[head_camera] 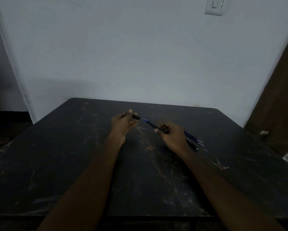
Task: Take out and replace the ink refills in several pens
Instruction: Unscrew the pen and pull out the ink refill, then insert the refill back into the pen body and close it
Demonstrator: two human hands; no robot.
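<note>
Right hand [172,136] pinches pen [154,126] mid-barrel, blue tip pointing up-left past fingers, rear end sticking out behind wrist. Spare refills [194,138] on dark table [73,164] just beyond, partly hidden by hand. Left hand [124,123] farther, closed on black cap [136,117]; cap mouth faces tip, small gap, not touching.

The pen [156,127] is a dark slim barrel with a blue tip, held tilted above the table [73,164], tip pointing up and left. Its black cap [136,117] is detached, held just left of the tip, not touching it. Two blue refills [194,139] lie side by side on the table, right of the pen's rear end.
</note>
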